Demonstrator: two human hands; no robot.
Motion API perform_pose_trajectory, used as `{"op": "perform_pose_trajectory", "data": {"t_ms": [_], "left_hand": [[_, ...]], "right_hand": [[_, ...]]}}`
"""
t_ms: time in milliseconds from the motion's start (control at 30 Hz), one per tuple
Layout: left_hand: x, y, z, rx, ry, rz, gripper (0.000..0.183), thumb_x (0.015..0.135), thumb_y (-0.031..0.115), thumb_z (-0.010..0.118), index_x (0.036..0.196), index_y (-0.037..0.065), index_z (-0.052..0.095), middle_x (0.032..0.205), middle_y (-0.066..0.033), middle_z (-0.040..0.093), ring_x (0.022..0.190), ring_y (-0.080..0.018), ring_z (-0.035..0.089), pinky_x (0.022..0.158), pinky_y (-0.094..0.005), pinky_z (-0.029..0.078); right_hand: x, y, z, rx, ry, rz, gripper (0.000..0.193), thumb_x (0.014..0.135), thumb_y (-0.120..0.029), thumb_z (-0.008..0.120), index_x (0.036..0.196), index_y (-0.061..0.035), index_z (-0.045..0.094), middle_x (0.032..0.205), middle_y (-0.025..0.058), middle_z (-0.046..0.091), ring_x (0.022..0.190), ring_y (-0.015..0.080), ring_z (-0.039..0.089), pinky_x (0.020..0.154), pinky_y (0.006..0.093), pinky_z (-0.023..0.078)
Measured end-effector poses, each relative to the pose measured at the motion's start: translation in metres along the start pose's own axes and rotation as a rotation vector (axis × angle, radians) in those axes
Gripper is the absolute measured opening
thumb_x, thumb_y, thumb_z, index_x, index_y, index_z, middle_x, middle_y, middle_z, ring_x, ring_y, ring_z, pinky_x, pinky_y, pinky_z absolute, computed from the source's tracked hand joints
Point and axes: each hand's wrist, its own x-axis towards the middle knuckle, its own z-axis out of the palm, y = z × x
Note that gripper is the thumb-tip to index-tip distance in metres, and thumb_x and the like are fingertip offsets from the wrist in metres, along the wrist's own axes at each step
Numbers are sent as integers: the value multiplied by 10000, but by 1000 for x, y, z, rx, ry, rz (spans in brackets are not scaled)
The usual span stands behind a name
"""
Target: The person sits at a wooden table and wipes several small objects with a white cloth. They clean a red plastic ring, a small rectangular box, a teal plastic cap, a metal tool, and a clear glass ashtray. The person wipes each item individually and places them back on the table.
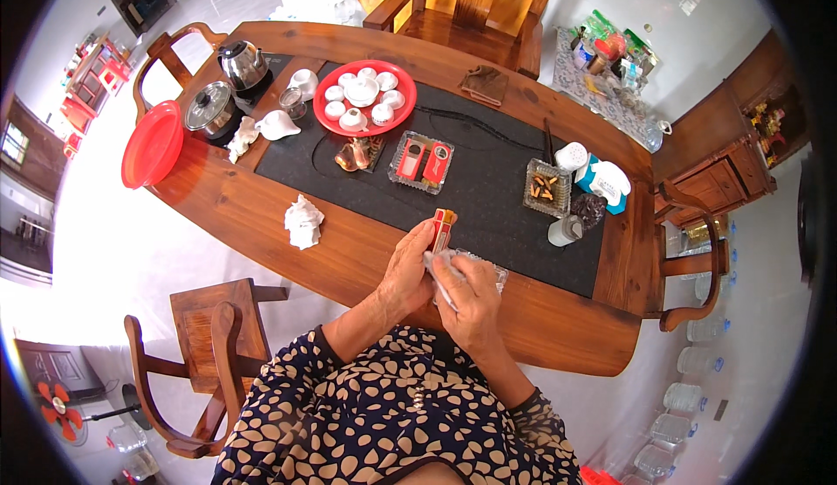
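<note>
My left hand point(407, 267) is closed around a narrow red and gold cigarette pack point(443, 226), held upright over the near edge of the black table inlay. Against the pack's lower part, my right hand point(472, 298) presses a crumpled white tissue point(438, 283). Partly hidden behind my right hand is a clear glass dish point(490, 267). Further back, a square glass tray point(400, 183) holds two red packs point(423, 162). To the right stands a glass ashtray point(534, 206) with several cigarette butts.
A red tray point(404, 78) bears white teaware. Left of it are a kettle point(243, 65), a lidded pot point(210, 108) and a red basin point(153, 145). Crumpled tissue point(303, 222) lies near the front edge. Wipes point(603, 182) and a jar point(566, 230) stand right. Wooden chairs point(218, 337) surround the table.
</note>
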Motion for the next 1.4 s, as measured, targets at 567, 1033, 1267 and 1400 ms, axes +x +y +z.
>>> {"op": "perform_pose_trajectory", "data": {"t_ms": [567,1033,1267,1400], "left_hand": [[9,-7,5,-97,30,15,237,945,246,570,1120,88,553,902,-21,593,847,-108,578,726,-228,491],[11,-5,15,-64,19,-28,350,991,334,438,1187,65,548,1047,-31,606,964,-170,585,883,-335,484],[10,-4,-3,-95,38,-73,407,994,372,422,1230,54,517,892,-6,524,780,-127,501,737,-296,470],[8,-3,-5,-131,-69,-105,413,992,375,425,1242,53,491,826,7,464,696,-108,429,655,-273,450]], "right_hand": [[12,10,-7,79,-72,88,387,715,42,674,1091,-53,670,993,85,608,888,249,574,766,334,487],[17,15,6,43,3,113,495,758,11,640,1243,-80,594,1144,137,538,990,316,499,851,391,443],[-12,4,-3,169,-122,71,450,697,39,707,1132,-67,655,1076,94,566,961,274,539,833,364,448],[-18,15,-27,451,-294,161,404,725,68,655,1110,-52,655,1057,90,582,952,218,576,793,317,475]]}}
